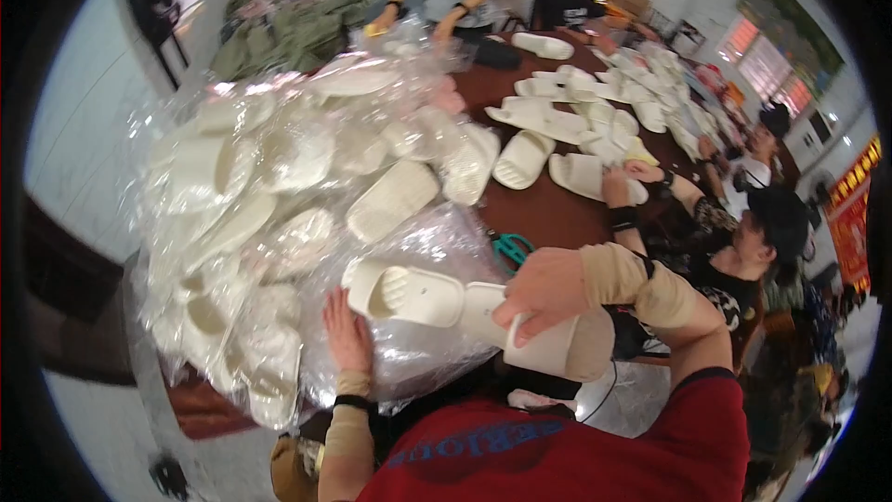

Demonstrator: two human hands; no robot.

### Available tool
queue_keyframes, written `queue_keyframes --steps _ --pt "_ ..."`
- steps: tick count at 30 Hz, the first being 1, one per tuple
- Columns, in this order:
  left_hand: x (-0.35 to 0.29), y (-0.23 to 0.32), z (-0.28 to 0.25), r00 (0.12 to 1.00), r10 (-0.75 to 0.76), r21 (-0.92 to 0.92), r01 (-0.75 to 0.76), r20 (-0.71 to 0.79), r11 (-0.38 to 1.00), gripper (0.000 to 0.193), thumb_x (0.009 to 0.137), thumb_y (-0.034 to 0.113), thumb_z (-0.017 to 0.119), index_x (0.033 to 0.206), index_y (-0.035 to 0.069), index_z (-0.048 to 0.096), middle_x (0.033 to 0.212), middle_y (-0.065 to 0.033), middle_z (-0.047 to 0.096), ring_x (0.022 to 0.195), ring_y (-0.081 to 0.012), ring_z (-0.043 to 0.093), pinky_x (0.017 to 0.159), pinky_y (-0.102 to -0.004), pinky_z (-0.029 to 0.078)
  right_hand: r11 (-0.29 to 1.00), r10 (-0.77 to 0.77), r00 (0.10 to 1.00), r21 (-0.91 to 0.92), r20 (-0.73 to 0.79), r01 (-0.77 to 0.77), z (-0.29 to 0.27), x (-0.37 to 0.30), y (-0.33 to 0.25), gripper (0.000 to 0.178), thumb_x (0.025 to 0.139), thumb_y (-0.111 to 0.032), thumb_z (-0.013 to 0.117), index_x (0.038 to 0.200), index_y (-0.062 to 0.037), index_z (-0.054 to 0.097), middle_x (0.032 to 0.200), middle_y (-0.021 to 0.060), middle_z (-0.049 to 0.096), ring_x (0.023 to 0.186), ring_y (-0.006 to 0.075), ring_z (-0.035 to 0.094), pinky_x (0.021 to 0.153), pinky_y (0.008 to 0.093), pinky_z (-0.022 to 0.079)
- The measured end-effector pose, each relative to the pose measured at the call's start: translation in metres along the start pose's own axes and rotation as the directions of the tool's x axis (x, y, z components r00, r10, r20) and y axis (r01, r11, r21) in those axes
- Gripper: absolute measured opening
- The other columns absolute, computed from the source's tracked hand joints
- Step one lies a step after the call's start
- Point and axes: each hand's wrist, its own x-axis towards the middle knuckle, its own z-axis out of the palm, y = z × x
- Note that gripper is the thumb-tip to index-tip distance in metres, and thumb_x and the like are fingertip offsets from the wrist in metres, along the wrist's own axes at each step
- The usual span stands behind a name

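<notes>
Judging from the pose, mid-handling of a slipper pair, likely matching or checking before bagging. Holding the right slipper (pixel 567 349) in the right hand (pixel 544 293), fingers curled firmly around its strap. Resting the left hand (pixel 348 332) with fingers extended, not clamped, beside the toe end of the left slipper (pixel 427 297); can't tell if touching. Seeing both slippers at near centre, heel to heel, over flat clear plastic (pixel 418 363) on the near part of the desk (pixel 518 209). Next move probably calling for a proper left-hand grip, then soles brought together without snagging the film. Containers: heaped at left, clear bags (pixel 358 135) with white bagged slippers (pixel 209 167) inside; can't count, can't sort bagged from merely on top. Can't tell bag from sheet for the flat plastic, nor any contents. Unbagged at far right: loose slippers (pixel 525 160), plus one under a co-worker's hand (pixel 616 188). Teal scissors (pixel 511 246) just beyond the right hand.
</notes>
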Motion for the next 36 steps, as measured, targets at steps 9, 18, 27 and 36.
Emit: queue_keyframes --steps 9,18,27,36 --pt "0.013 0.01 0.003 0.999 0.042 0.064 -0.042 -0.009 0.997 0.054 0.091 0.008 0.05 0.144 0.004 0.039 0.152 -0.0154 0.036 0.143 -0.0342 0.028 0.117 -0.0491 0.02 0.943 0.198 0.83 -0.131 -0.521 -0.307 0.03 0.014 0.019 0.019 0.074 -0.031 0.071 0.082 -0.0142 0.067 0.072 0.0101 0.066 0.07 0.0326 0.066 0.058 0.0435 0.049" --pt "0.007 0.009 -0.002 0.999 0.027 0.029 -0.026 -0.028 0.999 0.054 0.091 0.007 0.046 0.145 0.002 0.038 0.153 -0.0147 0.034 0.144 -0.0343 0.027 0.117 -0.0476 0.02 0.996 -0.017 0.96 -0.088 -0.28 -0.008 0.094 0.111 0.043 0.02 0.07 -0.022 0.071 0.083 -0.0082 0.068 0.072 0.0141 0.065 0.076 0.0348 0.066 0.065 0.0457 0.052" --pt "0.013 0.023 -0.012 0.999 -0.012 0.068 0.01 0.032 0.998 0.053 0.094 0.011 0.046 0.145 0.003 0.036 0.154 -0.0136 0.034 0.145 -0.0316 0.026 0.117 -0.0468 0.017 0.999 0.049 0.972 0.019 -0.231 -0.046 0.091 0.114 0.058 0.02 0.069 -0.018 0.071 0.085 -0.0073 0.067 0.085 0.0161 0.06 0.087 0.0369 0.06 0.076 0.0458 0.049" --pt "0.004 0.007 -0.004 0.997 -0.076 -0.097 0.075 -0.007 0.992 0.062 0.09 0.009 0.052 0.147 -0.001 0.03 0.15 -0.0178 0.037 0.142 -0.0346 0.029 0.117 -0.0461 0.019 0.993 -0.077 0.826 0.029 -0.559 0.113 0.125 0.192 0.062 0.025 0.07 -0.022 0.072 0.092 -0.0118 0.064 0.089 0.0126 0.058 0.091 0.0319 0.059 0.075 0.0435 0.049"
